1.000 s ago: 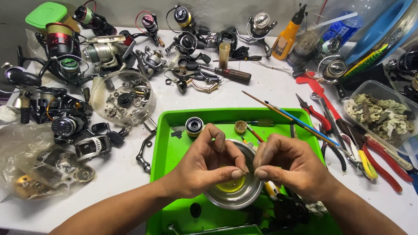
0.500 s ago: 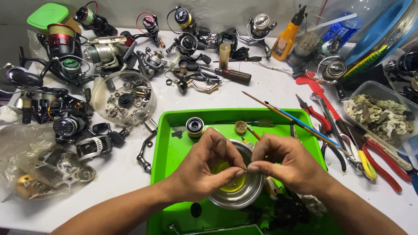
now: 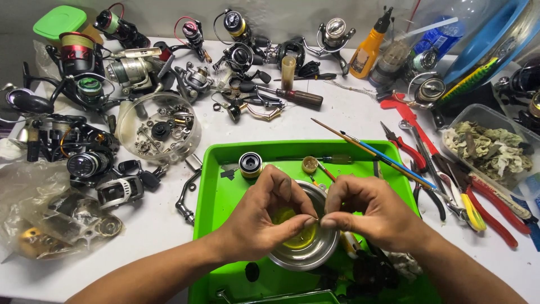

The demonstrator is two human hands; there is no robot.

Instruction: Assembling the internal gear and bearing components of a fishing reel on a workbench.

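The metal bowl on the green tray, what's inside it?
The metal bowl holds yellow liquid. The left hand and right hand pinch together above it, covering much of its inside.

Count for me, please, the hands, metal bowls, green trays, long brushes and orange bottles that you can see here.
Hands: 2 (left hand, right hand)
Metal bowl: 1
Green tray: 1
Long brushes: 2 (wooden brush, blue brush)
Orange bottle: 1
Total: 7

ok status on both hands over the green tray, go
Left hand and right hand pinching something tiny, fingertips together. Above metal bowl in green tray. Nothing blocking.
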